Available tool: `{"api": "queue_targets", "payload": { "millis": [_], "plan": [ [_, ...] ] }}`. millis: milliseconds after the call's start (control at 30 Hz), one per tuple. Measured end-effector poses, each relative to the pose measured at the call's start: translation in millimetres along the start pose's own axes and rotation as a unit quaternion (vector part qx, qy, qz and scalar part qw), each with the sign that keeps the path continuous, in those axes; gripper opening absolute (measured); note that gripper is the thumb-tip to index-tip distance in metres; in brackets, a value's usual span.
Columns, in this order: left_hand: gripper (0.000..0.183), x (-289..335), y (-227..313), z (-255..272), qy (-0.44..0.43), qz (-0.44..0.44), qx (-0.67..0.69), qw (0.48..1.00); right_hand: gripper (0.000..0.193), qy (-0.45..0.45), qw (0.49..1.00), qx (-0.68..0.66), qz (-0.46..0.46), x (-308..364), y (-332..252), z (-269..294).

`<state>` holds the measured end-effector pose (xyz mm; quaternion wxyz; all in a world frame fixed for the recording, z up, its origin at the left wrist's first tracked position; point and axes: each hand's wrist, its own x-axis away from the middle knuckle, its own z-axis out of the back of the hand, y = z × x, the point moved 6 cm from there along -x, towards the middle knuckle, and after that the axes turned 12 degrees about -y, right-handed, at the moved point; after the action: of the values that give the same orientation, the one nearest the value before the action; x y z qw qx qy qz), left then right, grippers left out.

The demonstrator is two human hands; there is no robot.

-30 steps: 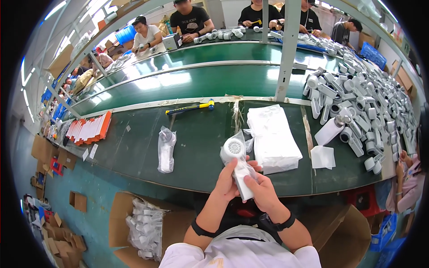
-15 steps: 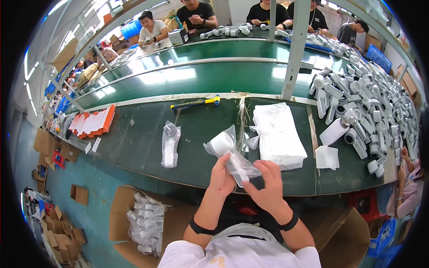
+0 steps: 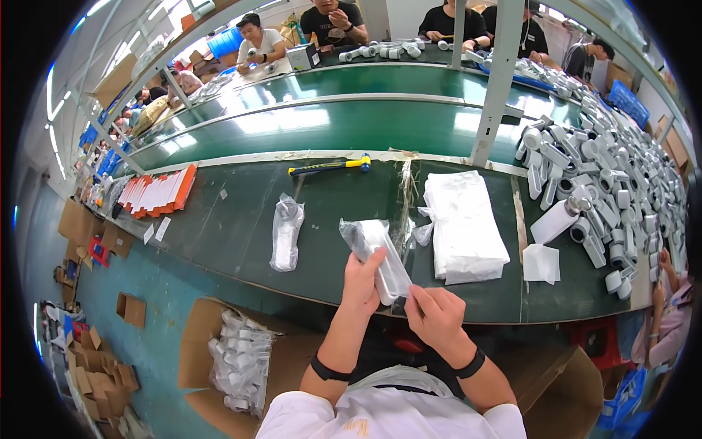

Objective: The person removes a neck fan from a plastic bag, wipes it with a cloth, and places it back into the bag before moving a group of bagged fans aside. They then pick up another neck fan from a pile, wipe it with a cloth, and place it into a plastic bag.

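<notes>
My left hand (image 3: 360, 284) is closed round a white plastic handheld device in a clear bag (image 3: 382, 256), thumb on top, above the near edge of the dark green workbench (image 3: 219, 245). At the bag's lower right end, my right hand (image 3: 439, 316) pinches the loose plastic film between thumb and fingers. The device inside is tilted, its rounded handle end toward me. To the left lies another bagged white device (image 3: 287, 235), flat on the bench. A stack of white plastic bags (image 3: 468, 233) sits just right of my hands.
A yellow and black hammer (image 3: 330, 167) lies along the back. Unbagged grey-white devices (image 3: 607, 175) pile up at right, beside a white bottle (image 3: 556, 221). Orange-edged white cards (image 3: 157, 192) lie left. Below, a carton (image 3: 191, 358) holds bagged devices. Several people sit across the green conveyor (image 3: 292, 124).
My left hand has turned the bagged device more upright, facing its flat side up. The right hand has moved from open fingers near the bag to pinching its lower end. The view has shifted slightly.
</notes>
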<state>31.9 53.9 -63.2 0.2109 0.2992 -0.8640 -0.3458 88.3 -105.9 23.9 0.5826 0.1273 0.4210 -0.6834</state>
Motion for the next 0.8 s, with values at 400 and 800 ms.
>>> {"api": "queue_targets", "payload": {
  "millis": [400,800],
  "plan": [
    [0.091,-20.3,89.7,68.1,0.118,-0.086,-0.695,0.704,0.006,-0.113,0.956,-0.194,-0.191,61.4,64.1,-31.5],
    [0.079,-30.8,112.5,90.0,0.156,-0.158,-0.871,0.438,0.005,-0.094,0.962,-0.175,-0.186,64.6,62.0,-31.0]
  ]
}}
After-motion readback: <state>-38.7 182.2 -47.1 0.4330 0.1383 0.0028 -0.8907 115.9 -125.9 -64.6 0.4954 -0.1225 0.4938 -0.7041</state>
